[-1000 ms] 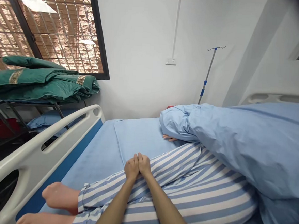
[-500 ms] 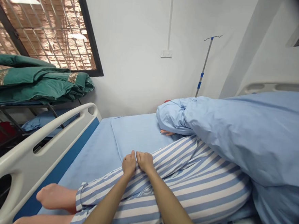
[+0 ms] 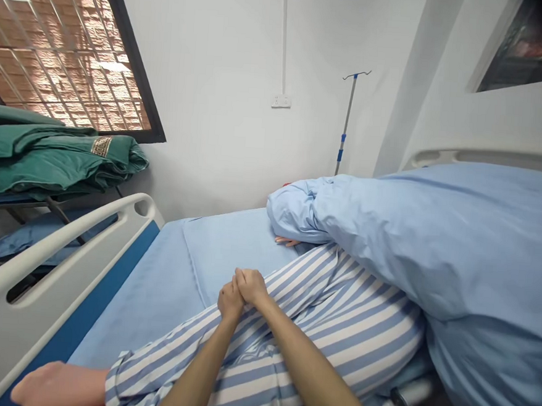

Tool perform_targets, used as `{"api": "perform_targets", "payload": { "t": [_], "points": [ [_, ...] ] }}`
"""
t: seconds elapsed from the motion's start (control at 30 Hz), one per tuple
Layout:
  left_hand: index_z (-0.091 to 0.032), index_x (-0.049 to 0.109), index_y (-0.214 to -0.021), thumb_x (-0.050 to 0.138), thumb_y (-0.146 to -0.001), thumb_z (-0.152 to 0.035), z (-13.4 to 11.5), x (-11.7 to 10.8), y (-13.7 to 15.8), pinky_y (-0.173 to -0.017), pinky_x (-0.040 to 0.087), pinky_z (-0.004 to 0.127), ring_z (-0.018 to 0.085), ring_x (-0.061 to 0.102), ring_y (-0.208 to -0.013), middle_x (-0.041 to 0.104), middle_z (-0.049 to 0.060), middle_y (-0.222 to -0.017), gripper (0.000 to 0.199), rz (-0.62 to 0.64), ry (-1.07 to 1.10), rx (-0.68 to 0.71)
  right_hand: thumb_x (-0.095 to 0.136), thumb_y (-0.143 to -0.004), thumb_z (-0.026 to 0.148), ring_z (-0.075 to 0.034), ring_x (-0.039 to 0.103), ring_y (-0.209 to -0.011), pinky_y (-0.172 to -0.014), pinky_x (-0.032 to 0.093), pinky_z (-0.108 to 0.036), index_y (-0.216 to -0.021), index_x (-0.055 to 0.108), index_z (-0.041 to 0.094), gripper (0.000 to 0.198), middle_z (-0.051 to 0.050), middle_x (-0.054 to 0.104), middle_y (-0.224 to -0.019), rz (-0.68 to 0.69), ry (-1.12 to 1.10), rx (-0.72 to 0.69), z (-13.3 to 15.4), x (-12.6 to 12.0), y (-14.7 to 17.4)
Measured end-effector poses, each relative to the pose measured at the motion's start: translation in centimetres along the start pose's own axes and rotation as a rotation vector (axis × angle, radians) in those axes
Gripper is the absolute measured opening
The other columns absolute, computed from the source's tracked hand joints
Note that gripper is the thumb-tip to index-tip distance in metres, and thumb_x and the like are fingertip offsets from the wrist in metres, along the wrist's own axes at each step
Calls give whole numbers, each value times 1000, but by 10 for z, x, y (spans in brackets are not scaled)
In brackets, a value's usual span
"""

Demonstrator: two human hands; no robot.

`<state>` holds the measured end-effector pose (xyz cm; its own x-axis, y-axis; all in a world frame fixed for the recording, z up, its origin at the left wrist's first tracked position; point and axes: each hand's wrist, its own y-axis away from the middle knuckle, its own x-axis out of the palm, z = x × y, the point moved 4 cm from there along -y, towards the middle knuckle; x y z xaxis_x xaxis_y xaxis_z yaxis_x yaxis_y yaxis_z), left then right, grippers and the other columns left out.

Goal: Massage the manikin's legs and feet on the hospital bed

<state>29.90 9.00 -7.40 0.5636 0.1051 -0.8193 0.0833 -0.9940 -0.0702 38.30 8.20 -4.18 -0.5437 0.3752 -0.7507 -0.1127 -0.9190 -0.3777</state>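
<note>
A figure lies on the bed in blue-and-white striped trousers (image 3: 293, 279), legs stretched toward the left. My left hand (image 3: 231, 300) is closed on the far trouser leg, about midway along it. Touching it on the right, my right hand (image 3: 251, 286) is also closed over the same leg, its fingers curled to the far side, where their tips are hidden. Both forearms reach across the near leg. A bare foot (image 3: 58, 385) sticks out of the far trouser cuff. Over the figure's upper body lies a light blue quilt (image 3: 390, 230), with some fingers (image 3: 287, 241) showing at its edge.
The bed's white footboard (image 3: 83, 233) stands at the left; the headboard (image 3: 487, 157) is at the far right. Behind the bed are an IV pole (image 3: 347, 122) and a wall socket (image 3: 281, 101). Green folded bedding (image 3: 60, 157) lies under the barred window (image 3: 73, 47).
My hands have come together, the right now overlapping the left on the trouser leg. The view has turned right, so the room appears shifted left.
</note>
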Motion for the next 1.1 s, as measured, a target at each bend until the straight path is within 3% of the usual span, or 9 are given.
{"api": "perform_targets", "payload": {
  "t": [0.07,0.17,0.3,0.5,0.63,0.77,0.9,1.1],
  "points": [
    [-18,60,-69,14,-80,-45,0,1,0,-54,32,24,17,55,-69,62,10,-78,55,-5,24,13,17,-86,40,-10,50,-59,-54,26,-20,-65,62,17,55,-4,62,-65,2,12,-20,-1,-8,-3],
    [-18,60,-67,10,-79,-46,4,3,-1,-57,33,26,18,54,-71,62,10,-78,58,-64,43,7,16,-86,38,-9,50,-57,-52,26,-20,-64,62,16,55,-4,62,-64,17,11,58,-12,-10,-1],
    [-17,59,-62,14,-78,-47,2,5,-7,-54,32,25,17,52,-63,62,10,-69,56,-76,89,5,18,-85,39,-10,50,-58,-52,26,-20,-65,61,16,53,-6,62,-65,-63,-1,146,-27,-3,8],
    [-14,55,-54,15,-78,-41,-36,6,-15,-48,30,23,12,45,-49,55,6,-52,54,-190,258,-11,17,-84,39,-9,44,-50,-48,27,-19,-57,56,15,54,-2,55,-53,-152,-314,200,-44,-1,-1],
    [-15,59,-64,16,-79,-41,-52,26,-1,-51,31,24,15,50,-58,60,8,-66,52,-117,200,0,20,-83,39,-9,43,-49,-46,29,-19,-58,56,14,50,0,52,-51,-154,-479,301,-58,-4,-9],
    [-19,60,-74,13,-80,-40,-49,37,8,-56,31,26,18,53,-69,62,10,-80,52,-91,73,30,21,-83,36,-11,48,-55,-51,31,-20,-65,59,14,48,-4,58,-59,-31,-307,327,-61,-14,-14],
    [-20,61,-73,17,-79,-42,-49,39,8,-55,31,25,19,53,-71,62,9,-80,49,-72,2,46,24,-83,37,-14,53,-68,-59,32,-22,-72,62,14,46,-8,63,-72,82,-61,196,-58,-35,-19],
    [-19,55,-56,16,-78,-42,-49,36,7,-51,29,23,15,50,-61,60,7,-67,50,-88,31,60,15,-86,37,-14,55,-71,-62,32,-21,-75,63,17,53,-7,64,-76,-43,48,228,-68,-39,0]
  ]
}}
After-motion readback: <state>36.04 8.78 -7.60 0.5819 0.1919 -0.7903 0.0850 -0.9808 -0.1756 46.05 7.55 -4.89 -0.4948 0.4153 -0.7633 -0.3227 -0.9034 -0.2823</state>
